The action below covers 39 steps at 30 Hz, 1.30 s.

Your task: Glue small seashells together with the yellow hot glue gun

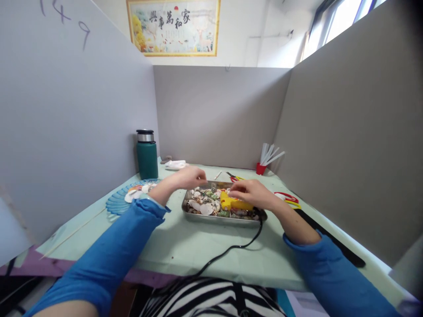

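Observation:
A metal tray [194, 215] full of seashells [205, 203] sits on the green table mat in front of me. My left hand [189, 177] hovers over the tray's far left part with fingers pinched together; what they hold is too small to see. My right hand [251, 192] rests over the tray's right side, fingers curled, lying on a yellow glue gun [235, 204] that rests among the shells. The gun's black cord [231, 248] runs off the tray toward my body.
A blue fan-shaped plate [120, 200] with a few shells lies left of the tray. A green flask [147, 154] stands at the back left, a red cup of white sticks [264, 164] at the back right. Red and yellow scissors [288, 199] lie right of the tray. Grey partitions enclose the desk.

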Each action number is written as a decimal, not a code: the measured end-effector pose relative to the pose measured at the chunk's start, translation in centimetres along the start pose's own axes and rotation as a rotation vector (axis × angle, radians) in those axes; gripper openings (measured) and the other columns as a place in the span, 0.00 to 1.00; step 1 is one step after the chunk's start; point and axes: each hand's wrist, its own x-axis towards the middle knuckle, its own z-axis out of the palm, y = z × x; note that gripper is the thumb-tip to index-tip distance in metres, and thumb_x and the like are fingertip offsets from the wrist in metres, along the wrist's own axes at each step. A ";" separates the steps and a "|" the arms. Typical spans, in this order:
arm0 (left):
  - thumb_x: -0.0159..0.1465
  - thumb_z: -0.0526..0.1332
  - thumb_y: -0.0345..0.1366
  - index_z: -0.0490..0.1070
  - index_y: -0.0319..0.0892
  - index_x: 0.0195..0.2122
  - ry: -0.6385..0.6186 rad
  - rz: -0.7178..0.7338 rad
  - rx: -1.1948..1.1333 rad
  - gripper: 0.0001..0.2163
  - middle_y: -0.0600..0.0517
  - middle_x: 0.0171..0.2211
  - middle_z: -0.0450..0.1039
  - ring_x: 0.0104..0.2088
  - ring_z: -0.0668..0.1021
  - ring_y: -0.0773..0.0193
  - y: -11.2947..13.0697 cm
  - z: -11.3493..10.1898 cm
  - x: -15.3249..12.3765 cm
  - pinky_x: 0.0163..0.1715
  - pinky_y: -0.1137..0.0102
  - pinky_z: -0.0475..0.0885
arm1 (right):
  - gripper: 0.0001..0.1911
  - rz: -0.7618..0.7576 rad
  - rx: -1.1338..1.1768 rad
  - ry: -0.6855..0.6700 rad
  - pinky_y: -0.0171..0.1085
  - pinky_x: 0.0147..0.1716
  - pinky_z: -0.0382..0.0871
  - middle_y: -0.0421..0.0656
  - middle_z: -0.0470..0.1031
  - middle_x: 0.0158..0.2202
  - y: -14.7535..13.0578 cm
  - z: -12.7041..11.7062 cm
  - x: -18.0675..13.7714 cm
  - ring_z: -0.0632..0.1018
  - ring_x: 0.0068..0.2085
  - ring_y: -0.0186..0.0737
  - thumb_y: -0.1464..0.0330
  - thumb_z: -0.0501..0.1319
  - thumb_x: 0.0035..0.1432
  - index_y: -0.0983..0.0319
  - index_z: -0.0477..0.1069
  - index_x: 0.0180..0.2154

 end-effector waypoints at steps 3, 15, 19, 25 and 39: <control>0.52 0.60 0.34 0.77 0.46 0.38 -0.103 0.073 0.033 0.13 0.49 0.33 0.78 0.29 0.75 0.60 1.1 2.0 0.9 0.29 0.72 0.62 | 0.10 0.021 -0.083 -0.221 0.32 0.24 0.59 0.40 0.76 0.29 0.4 -0.7 -0.3 0.73 0.28 0.37 0.58 0.65 0.49 0.58 0.76 0.30; 0.50 0.63 0.33 0.77 0.45 0.35 -0.073 0.028 -0.006 0.11 0.46 0.32 0.78 0.35 0.77 0.55 -0.9 6.9 2.3 0.38 0.69 0.67 | 0.12 0.189 -0.376 -0.281 0.33 0.22 0.53 0.43 0.73 0.28 0.8 1.2 -0.3 0.72 0.27 0.40 0.62 0.67 0.42 0.59 0.72 0.31; 0.51 0.62 0.32 0.75 0.45 0.40 -0.104 0.046 0.106 0.14 0.46 0.35 0.77 0.37 0.77 0.56 -1.1 7.6 2.3 0.39 0.70 0.67 | 0.14 0.189 -0.363 -0.306 0.33 0.24 0.55 0.44 0.74 0.30 1.0 1.2 -0.2 0.73 0.30 0.41 0.61 0.66 0.44 0.59 0.72 0.33; 0.54 0.57 0.28 0.69 0.45 0.51 -0.116 0.031 0.291 0.22 0.46 0.44 0.75 0.42 0.76 0.58 -1.8 6.3 2.0 0.40 0.72 0.68 | 0.18 0.200 -0.414 -0.425 0.33 0.26 0.56 0.45 0.75 0.37 1.2 1.1 0.0 0.74 0.36 0.43 0.57 0.61 0.48 0.60 0.70 0.39; 0.52 0.58 0.24 0.77 0.47 0.41 -0.201 0.005 0.431 0.18 0.45 0.37 0.78 0.41 0.75 0.55 -2.5 6.3 1.8 0.38 0.69 0.66 | 0.17 0.201 -0.397 -0.420 0.33 0.24 0.53 0.44 0.74 0.34 0.8 1.1 -0.1 0.73 0.32 0.40 0.58 0.61 0.47 0.60 0.70 0.38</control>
